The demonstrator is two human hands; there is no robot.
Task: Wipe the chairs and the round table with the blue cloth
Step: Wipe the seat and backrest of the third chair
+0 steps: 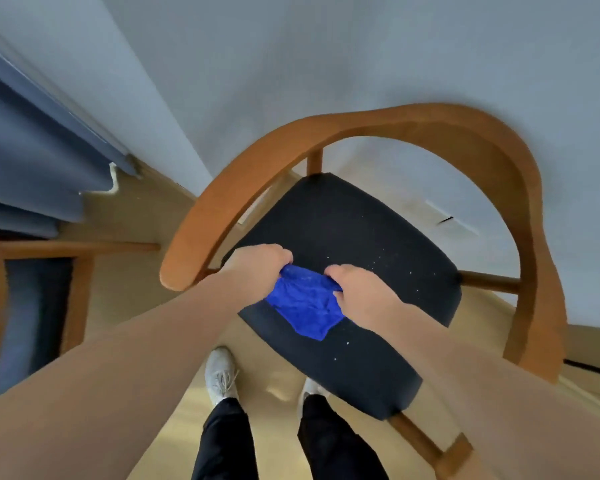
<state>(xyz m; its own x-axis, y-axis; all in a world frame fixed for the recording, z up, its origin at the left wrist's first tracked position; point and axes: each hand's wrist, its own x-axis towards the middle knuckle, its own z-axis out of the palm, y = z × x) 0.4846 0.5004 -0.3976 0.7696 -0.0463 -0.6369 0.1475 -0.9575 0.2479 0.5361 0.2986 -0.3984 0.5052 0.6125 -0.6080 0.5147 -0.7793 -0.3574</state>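
A wooden chair with a curved backrest (413,123) and a dark seat cushion (354,237) stands right in front of me. The blue cloth (303,303) hangs over the seat's front left part, stretched between both hands. My left hand (257,268) grips its left upper edge. My right hand (364,292) grips its right upper edge. Small pale specks dot the dark cushion to the right of the cloth. The round table is not in view.
A second wooden chair (49,251) with a blue seat stands at the left. Blue curtains (25,150) hang at the far left against a pale wall (326,64). My shoes (220,372) and dark trousers stand on the light floor below the seat.
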